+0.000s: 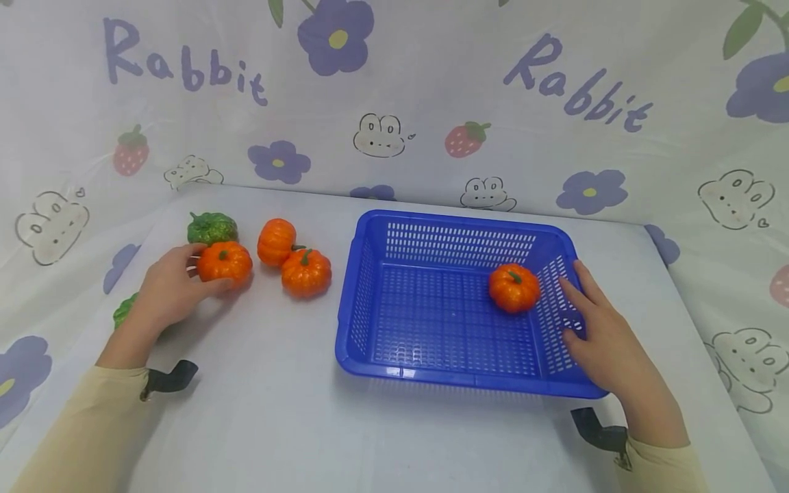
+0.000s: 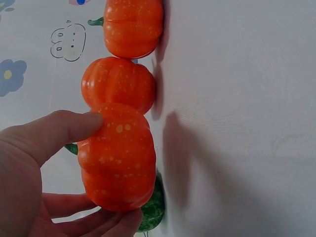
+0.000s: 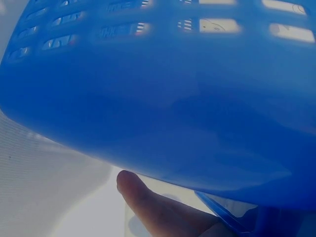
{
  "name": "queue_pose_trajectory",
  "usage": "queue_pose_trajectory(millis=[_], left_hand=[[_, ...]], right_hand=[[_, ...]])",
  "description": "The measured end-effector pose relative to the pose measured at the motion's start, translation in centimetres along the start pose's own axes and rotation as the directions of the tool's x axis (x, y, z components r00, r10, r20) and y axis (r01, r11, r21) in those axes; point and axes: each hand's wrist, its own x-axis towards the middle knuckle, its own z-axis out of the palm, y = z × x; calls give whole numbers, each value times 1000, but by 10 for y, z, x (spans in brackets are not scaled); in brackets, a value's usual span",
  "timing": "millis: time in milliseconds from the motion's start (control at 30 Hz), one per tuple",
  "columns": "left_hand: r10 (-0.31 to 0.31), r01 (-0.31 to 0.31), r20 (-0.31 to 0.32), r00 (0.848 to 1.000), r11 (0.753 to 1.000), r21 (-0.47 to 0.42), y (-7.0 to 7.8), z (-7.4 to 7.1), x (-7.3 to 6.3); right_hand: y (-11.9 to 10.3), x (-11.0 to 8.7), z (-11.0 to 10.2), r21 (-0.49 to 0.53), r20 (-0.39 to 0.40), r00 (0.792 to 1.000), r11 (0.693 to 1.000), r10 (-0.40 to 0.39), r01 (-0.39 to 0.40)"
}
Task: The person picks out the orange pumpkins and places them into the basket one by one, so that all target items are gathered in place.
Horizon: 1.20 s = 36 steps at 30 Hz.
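My left hand grips an orange toy pumpkin at the table's left side, thumb on one side and fingers on the other. In the left wrist view this speckled pumpkin overlaps another orange pumpkin, and its shadow lies off to the side. Two more orange pumpkins, one tipped and one upright, sit just to its right. A green pumpkin stands right behind the held one. My right hand holds the right rim of a blue plastic basket. Inside, near that wall, sits an orange pumpkin.
Another green item is mostly hidden behind the left forearm. The white table lies under everything, with a printed rabbit-and-flower cloth rising behind it. Dark wrist mounts jut out from both sleeves.
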Motion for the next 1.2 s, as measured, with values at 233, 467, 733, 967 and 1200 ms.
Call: queue_pose_trajectory(millis=[233,467,733,967,1200], left_hand=[[9,-10,-10,1000,1000,-21,2,-7,-3],[42,-43,-38,998,999,-31,9,-11,-8],[91,-92,-67,994,996,-12,21,-14,-14],[114,-116,-91,989,993,-9,30,-14,-19],[130,-131,-109,986,991,-1,35,-17,-24]], right_hand=[[-1,0,0,-10,2,1000,1000,10,-10],[-2,-2,1,-27,3,1000,1000,13,-13],[0,-2,1,-32,1,1000,999,9,-9],[2,-5,-5,-8,1,1000,1000,26,-26],[4,-5,-7,12,30,999,999,35,-35]])
